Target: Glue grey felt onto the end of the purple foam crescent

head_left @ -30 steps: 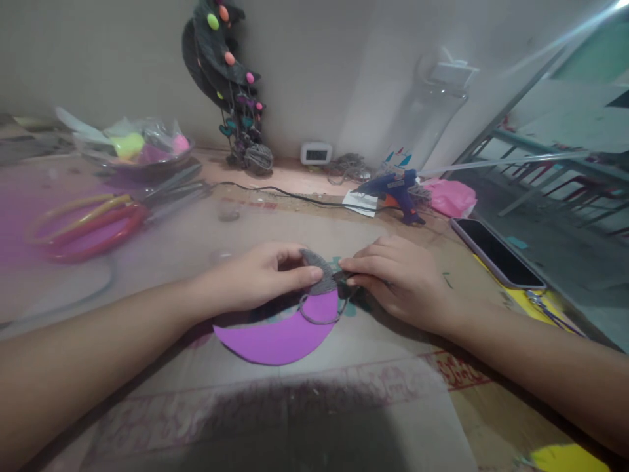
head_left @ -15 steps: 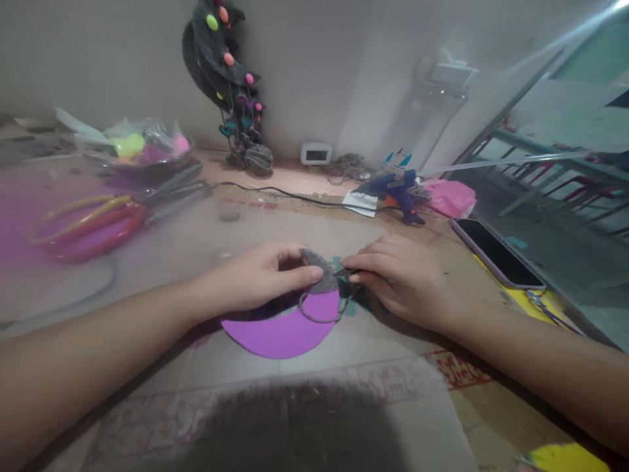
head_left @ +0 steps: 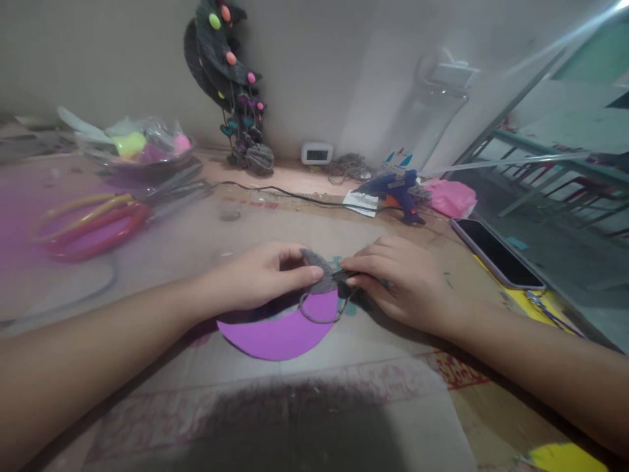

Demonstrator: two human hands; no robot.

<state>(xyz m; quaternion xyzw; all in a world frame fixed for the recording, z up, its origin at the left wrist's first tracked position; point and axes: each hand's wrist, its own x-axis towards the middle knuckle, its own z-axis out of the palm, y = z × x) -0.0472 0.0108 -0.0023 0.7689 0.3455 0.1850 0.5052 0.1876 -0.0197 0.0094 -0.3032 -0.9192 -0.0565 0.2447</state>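
The bare left hand (head_left: pixel 263 275) pinches the wrapped end of the flat purple crescent with grey yarn (head_left: pixel 280 337), thumb extended, fingers curled. Right of that end, the bare right hand (head_left: pixel 396 278) pinches, thumb near forefinger. The left forearm (head_left: pixel 122 341) and right forearm (head_left: pixel 531 360) slant inward.

Wall: a plain, pale grey wall (head_left: pixel 304 72) at twelve o'clock, with a lighter upright band right of centre.
Surface: a worktop (head_left: pixel 289 173), pinkish along its back edge where it meets the wall.
Shadow: a broad, dark, soft-edged shadow (head_left: pixel 295 436) at six o'clock.
Floor: grey floor (head_left: pixel 597 275) around three o'clock, lying in dimness.
Furniture: a long greenish-grey table (head_left: pixel 555 154) between two and three, reddish stools (head_left: pixel 580 190) beneath (too blurred to count).
Panel: a green panel (head_left: pixel 597 59) at two o'clock.
Light: a bright streak (head_left: pixel 584 31) slanting toward two o'clock.
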